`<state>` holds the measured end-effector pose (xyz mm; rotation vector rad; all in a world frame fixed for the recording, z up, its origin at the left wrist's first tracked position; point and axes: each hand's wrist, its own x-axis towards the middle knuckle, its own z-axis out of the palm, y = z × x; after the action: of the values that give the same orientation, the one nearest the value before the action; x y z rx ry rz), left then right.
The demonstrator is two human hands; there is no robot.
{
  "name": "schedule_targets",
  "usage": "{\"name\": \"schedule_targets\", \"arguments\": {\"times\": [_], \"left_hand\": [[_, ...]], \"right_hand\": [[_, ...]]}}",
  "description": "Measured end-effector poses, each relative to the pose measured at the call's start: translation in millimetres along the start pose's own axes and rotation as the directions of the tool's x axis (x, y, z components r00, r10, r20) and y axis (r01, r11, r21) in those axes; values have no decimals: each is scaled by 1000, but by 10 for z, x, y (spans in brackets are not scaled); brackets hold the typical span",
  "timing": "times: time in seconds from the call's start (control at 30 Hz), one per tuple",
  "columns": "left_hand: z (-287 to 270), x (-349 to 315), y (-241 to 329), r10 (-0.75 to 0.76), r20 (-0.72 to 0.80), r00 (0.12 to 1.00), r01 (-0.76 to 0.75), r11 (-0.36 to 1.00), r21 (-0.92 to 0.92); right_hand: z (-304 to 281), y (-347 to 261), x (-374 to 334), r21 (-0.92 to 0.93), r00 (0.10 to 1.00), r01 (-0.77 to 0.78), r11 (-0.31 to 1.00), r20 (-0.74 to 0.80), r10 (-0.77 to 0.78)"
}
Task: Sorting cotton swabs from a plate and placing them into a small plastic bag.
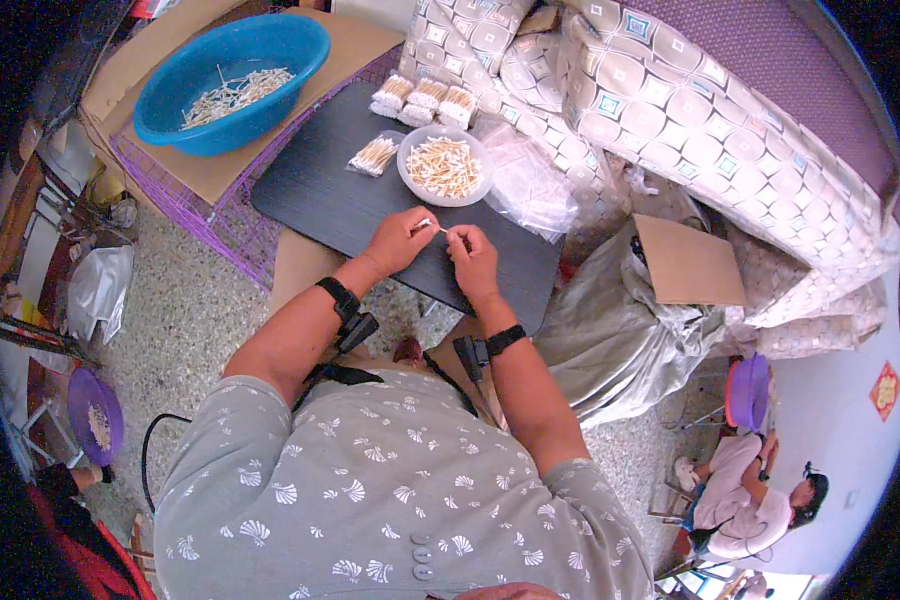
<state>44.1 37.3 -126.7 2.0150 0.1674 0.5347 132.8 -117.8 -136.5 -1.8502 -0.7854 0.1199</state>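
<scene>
Over the near part of a black table (315,185), my left hand (402,242) is closed around a few cotton swabs (426,223), whose white tips show at the fingertips. My right hand (473,262) is pinched close beside it, its fingertips at a thin white piece between the hands; what it grips is too small to make out. Just beyond my hands sits a white bowl (444,202) full of loose cotton swabs (445,165). A clear pack of swabs (374,154) lies left of the bowl, and several stacked packs (426,94) stand behind it.
Clear plastic bags (535,185) lie right of the bowl. A large blue basin (155,120) with swabs rests on cardboard at the far left. A patterned sofa (670,110) borders the table, beside a cardboard piece (690,262) on grey cloth. Another person (745,505) sits at right.
</scene>
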Motion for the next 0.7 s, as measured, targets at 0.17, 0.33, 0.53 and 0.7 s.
{"name": "schedule_targets", "arguments": {"times": [0.17, 0.33, 0.53, 0.7], "left_hand": [[14, 0, -23, -6, -14, 1000, 7, 1000, 5], [22, 3, -41, -46, -26, 999, 46, 999, -18], [-10, -5, 34, -60, -43, 997, 59, 997, -41], [-13, -5, 23, -62, -36, 997, 60, 997, -46]], "right_hand": [[3, 16, 2, -22, 1000, 27, 999, -4, -27], [2, 19, 3, -21, 1000, 22, 1000, -10, -22], [2, 13, 2, 14, 1000, -6, 1000, -10, 7], [9, 25, 1, 6, 1000, -1, 1000, -9, 1]]}}
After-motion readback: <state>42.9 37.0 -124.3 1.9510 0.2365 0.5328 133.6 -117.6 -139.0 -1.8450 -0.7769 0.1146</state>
